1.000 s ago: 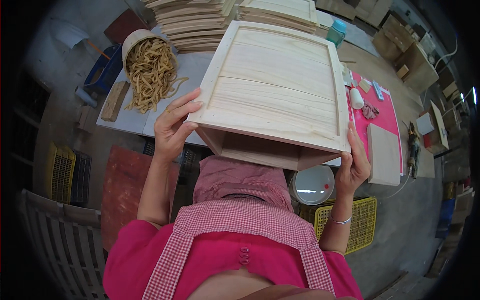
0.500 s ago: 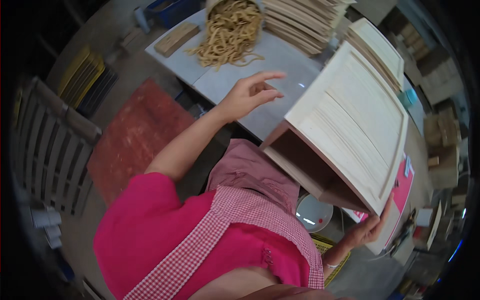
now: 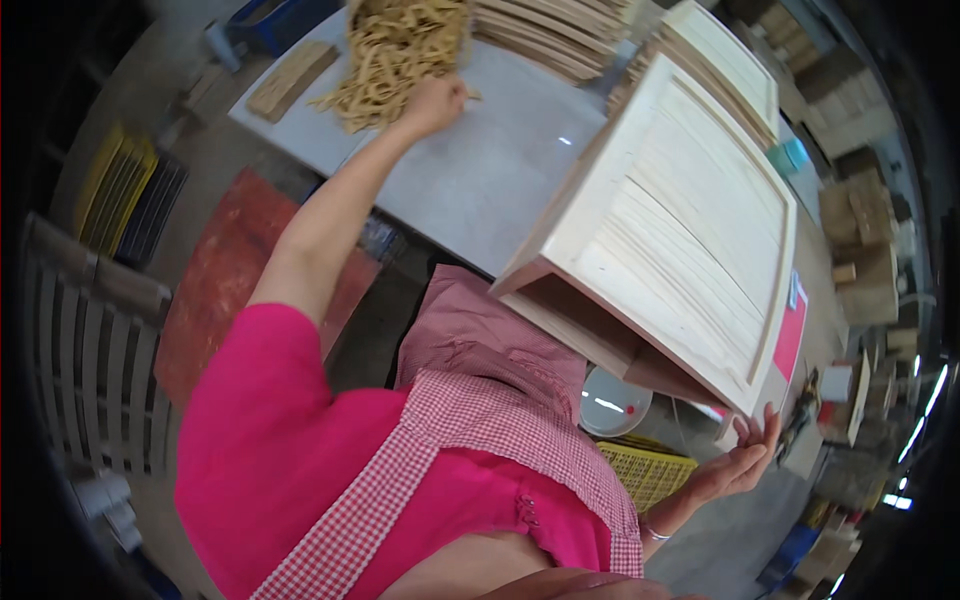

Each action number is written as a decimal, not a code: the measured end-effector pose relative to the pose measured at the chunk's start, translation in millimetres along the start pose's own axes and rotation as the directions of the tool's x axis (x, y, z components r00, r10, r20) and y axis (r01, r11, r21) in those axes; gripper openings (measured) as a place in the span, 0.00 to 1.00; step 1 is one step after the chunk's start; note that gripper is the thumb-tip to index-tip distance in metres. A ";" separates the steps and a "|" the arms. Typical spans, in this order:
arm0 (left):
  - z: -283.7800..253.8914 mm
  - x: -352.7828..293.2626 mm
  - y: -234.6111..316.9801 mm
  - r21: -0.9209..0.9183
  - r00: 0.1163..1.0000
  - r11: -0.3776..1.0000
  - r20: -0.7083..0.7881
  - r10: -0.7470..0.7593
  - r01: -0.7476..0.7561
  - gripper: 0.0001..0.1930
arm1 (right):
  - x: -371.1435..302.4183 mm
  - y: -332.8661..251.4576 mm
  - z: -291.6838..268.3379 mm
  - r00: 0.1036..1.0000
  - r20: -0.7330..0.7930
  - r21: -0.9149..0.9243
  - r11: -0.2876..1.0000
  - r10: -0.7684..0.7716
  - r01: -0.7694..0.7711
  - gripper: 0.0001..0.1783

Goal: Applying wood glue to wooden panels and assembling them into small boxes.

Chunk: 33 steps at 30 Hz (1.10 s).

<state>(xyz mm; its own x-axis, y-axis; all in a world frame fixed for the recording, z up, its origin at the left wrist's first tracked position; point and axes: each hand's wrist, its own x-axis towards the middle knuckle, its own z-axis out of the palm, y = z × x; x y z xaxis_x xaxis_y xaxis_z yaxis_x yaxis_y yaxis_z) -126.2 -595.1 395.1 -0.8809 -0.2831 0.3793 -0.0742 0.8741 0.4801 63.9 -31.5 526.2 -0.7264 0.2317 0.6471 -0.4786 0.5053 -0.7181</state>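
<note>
A pale wooden box [image 3: 690, 225] with a raised frame round its slatted top stands tilted in view at the table's near right side, its open, hollow side toward me. My right hand [image 3: 735, 465] is just below the box's near right corner, fingers apart and slightly curled; whether a fingertip touches the wood I cannot tell. My left hand [image 3: 437, 105] reaches to the right edge of a heap of tan, curled strips [image 3: 385, 60] on the table. Its fingers are closed, and what they hold, if anything, is hidden.
The grey table [image 3: 480, 170] carries a wooden block [image 3: 292, 82], a stack of wooden panels [image 3: 555, 35] and more framed panels [image 3: 725, 60]. A white basin [image 3: 612, 402] and yellow crate [image 3: 645, 472] sit low beside me. A red board [image 3: 225, 270] and slatted chair [image 3: 95, 350] are left.
My left hand has moved forward and left from above the table to the strips, and its fingers have closed. My right hand's fingers have come away from the box's side to below its corner.
</note>
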 end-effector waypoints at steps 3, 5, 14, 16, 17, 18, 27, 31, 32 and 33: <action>-61.1 11.2 44.9 -0.794 0.966 0.559 0.137 -0.221 0.241 0.15 | 4.9 -20.4 -5.7 0.993 -0.118 -0.067 0.998 -0.025 0.017 0.25; -94.7 23.2 75.8 -0.885 0.985 0.437 0.114 -0.130 0.161 0.16 | 11.7 -31.0 -10.9 0.973 -0.220 -0.134 0.990 -0.068 0.039 0.23; -219.9 -94.1 308.2 -0.883 0.673 0.432 0.209 0.709 -0.181 0.10 | 18.1 -127.7 82.9 0.941 0.006 0.220 0.919 -0.337 0.328 0.26; -216.0 -114.5 319.8 -0.878 0.535 0.389 0.194 0.822 -0.279 0.09 | 15.1 -125.5 85.0 0.953 0.178 0.254 0.947 -0.244 0.195 0.26; -214.1 -122.4 322.8 -0.873 0.455 0.359 0.187 0.871 -0.329 0.10 | 12.9 -124.7 84.6 0.944 0.259 0.263 0.956 -0.202 0.133 0.26; -212.0 -127.8 324.5 -0.866 0.368 0.326 0.182 0.912 -0.379 0.11 | 11.1 -123.2 83.9 0.928 0.335 0.271 0.960 -0.164 0.072 0.26; -198.8 -175.4 240.9 -0.618 0.320 0.501 0.387 0.865 -0.607 0.11 | -20.3 -122.7 37.3 0.441 0.664 0.564 0.792 -0.604 0.235 0.09; -208.4 -155.2 202.9 -0.094 0.370 0.387 0.155 0.916 -0.918 0.13 | 13.2 -42.0 -9.2 0.731 0.527 0.002 0.860 -0.434 0.510 0.05; -211.9 -145.8 197.4 -0.090 0.374 0.391 0.162 0.913 -0.916 0.13 | 41.6 -33.3 -23.1 0.657 0.464 -0.019 0.735 -0.594 0.678 0.04; -213.0 -136.0 190.3 0.062 0.373 0.367 0.141 0.917 -0.928 0.13 | 59.1 -33.8 -39.4 0.702 0.497 -0.101 0.770 -0.510 0.631 0.03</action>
<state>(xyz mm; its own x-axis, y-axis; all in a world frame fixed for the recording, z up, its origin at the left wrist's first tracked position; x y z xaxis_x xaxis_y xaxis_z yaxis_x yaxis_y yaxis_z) 79.1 -474.3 603.3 -0.4624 0.7519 0.4699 0.7610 0.6085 -0.2248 56.6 -2.1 598.8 -0.5110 -0.5080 0.6934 -0.7764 0.6189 -0.1187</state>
